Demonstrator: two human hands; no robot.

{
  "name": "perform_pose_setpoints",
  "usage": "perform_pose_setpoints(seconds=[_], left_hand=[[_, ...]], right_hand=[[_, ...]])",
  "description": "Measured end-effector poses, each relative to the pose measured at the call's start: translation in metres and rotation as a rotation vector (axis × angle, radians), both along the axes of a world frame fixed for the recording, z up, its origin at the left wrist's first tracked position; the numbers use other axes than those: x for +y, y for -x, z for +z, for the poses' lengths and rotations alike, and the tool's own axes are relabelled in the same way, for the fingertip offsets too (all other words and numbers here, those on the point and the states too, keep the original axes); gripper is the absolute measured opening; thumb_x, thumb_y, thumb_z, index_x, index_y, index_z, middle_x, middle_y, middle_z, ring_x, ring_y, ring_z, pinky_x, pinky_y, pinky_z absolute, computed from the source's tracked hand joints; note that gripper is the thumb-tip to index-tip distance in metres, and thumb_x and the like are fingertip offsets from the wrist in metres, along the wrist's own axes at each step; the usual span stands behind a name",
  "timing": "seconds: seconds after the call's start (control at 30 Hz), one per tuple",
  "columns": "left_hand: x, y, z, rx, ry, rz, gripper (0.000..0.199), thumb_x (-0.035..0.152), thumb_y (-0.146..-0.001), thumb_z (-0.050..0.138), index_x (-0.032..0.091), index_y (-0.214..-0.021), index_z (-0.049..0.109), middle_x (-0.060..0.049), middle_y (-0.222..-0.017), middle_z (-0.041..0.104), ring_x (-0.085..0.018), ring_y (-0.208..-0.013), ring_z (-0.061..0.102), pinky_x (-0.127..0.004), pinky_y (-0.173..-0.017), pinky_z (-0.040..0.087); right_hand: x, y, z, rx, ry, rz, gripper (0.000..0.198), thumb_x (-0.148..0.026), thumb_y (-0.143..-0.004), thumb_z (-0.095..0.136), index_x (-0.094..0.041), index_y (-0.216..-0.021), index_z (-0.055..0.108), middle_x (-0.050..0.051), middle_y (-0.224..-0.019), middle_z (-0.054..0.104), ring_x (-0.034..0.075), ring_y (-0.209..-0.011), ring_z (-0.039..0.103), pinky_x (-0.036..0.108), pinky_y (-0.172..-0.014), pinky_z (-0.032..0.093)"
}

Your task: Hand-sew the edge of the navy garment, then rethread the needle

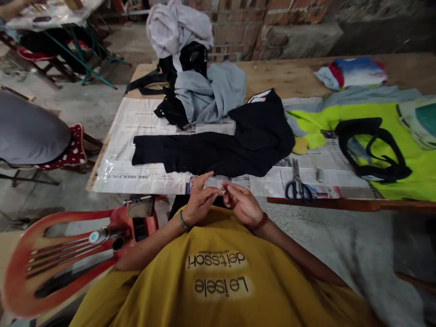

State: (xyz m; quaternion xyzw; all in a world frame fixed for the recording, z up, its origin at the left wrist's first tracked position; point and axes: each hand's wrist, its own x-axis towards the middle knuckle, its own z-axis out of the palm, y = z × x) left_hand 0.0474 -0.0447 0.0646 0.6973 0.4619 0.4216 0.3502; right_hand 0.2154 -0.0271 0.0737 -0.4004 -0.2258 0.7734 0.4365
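Both hands meet at the desk (289, 77) edge, fingers loosely curled: left hand (199, 200) and right hand (242, 203) touch fingertips; whatever they pinch is too small to tell. Black trousers (218, 147) lie just beyond.

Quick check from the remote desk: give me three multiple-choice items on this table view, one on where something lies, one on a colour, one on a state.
1. Where do the scissors lie?
A. on the newspaper, right of the hands
B. on the red chair
C. on the grey heap

2. What colour are the scissors' handles?
A. red
B. blue
C. yellow

3. How are the scissors?
A. held in the right hand
B. lying untouched
C. stuck in cloth

Key: 1 A, they rest on the paper; 2 B, the loops are blue; 3 B, left hand and right hand meet apart from them.
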Motion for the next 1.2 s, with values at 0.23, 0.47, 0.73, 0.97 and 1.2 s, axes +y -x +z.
perform_pose_setpoints(seconds=[0.23, 0.47, 0.73, 0.97, 1.2], left_hand=[[0.002, 0.000, -0.005, 0.049, 0.031, -0.030, 0.023, 0.030, -0.093, 0.047, 0.020, -0.093, 0.068, -0.010, -0.144, 0.039, -0.026, -0.132, 0.036, -0.049, -0.111, 0.028], [0.003, 0.002, -0.013, 0.071, 0.043, -0.052, 0.025, 0.029, -0.093, 0.046, 0.018, -0.092, 0.068, -0.012, -0.142, 0.041, -0.024, -0.131, 0.038, -0.045, -0.111, 0.030], [0.002, 0.002, -0.017, 0.061, 0.067, -0.087, 0.026, 0.031, -0.093, 0.046, 0.018, -0.093, 0.068, -0.012, -0.139, 0.044, -0.023, -0.130, 0.040, -0.042, -0.110, 0.033], [0.003, 0.002, -0.020, 0.061, 0.073, -0.102, 0.024, 0.029, -0.093, 0.046, 0.017, -0.093, 0.067, -0.013, -0.137, 0.047, -0.024, -0.130, 0.041, -0.043, -0.109, 0.036], [0.004, 0.003, -0.022, 0.040, 0.089, -0.114, 0.027, 0.031, -0.094, 0.045, 0.017, -0.094, 0.067, -0.015, -0.133, 0.048, -0.024, -0.129, 0.044, -0.043, -0.107, 0.038]], right_hand=[[-0.001, -0.003, 0.001, -0.016, -0.041, -0.098, 0.019, -0.032, -0.065, 0.078, -0.020, -0.077, 0.069, -0.001, -0.079, 0.067, 0.007, -0.050, 0.052, 0.020, -0.042, 0.037], [0.004, -0.008, 0.004, -0.017, -0.107, -0.121, 0.017, -0.032, -0.066, 0.077, -0.020, -0.077, 0.070, 0.002, -0.080, 0.071, 0.008, -0.048, 0.053, 0.020, -0.039, 0.037], [0.007, -0.013, 0.007, 0.000, -0.105, -0.102, 0.017, -0.032, -0.065, 0.077, -0.020, -0.075, 0.071, 0.002, -0.076, 0.072, 0.009, -0.044, 0.054, 0.020, -0.036, 0.037], [0.006, -0.015, 0.007, -0.002, -0.115, -0.104, 0.016, -0.032, -0.067, 0.076, -0.020, -0.076, 0.070, 0.002, -0.078, 0.072, 0.009, -0.043, 0.054, 0.021, -0.036, 0.037], [0.006, -0.016, 0.005, 0.003, -0.099, -0.089, 0.018, -0.033, -0.066, 0.077, -0.019, -0.075, 0.069, 0.003, -0.073, 0.072, 0.009, -0.043, 0.054, 0.021, -0.036, 0.037]])
